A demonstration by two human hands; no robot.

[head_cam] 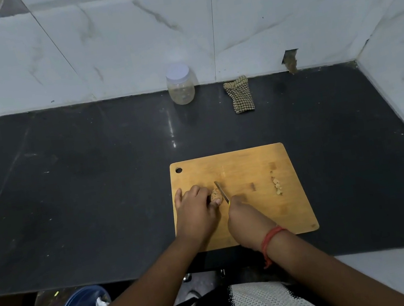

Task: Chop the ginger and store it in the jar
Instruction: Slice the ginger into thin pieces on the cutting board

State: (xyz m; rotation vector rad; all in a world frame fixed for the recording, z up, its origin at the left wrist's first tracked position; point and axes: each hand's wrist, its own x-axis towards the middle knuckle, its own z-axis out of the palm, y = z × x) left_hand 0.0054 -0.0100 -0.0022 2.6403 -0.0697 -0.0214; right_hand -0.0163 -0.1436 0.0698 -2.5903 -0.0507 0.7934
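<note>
Lower centre: right hand grips a small steel knife; left hand pinches the tan ginger knob on the bamboo board. Chopping underway; next cut probably needs steady downward pressure. Lidded plastic jar stands upper centre.

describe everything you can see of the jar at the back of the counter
The jar is a small clear container, plastic by the look of it, with a white screw lid on. It stands upright on the black countertop near the marble wall, left of a checked cloth. It looks nearly empty, with some pale bits inside. Nothing touches it.
</note>
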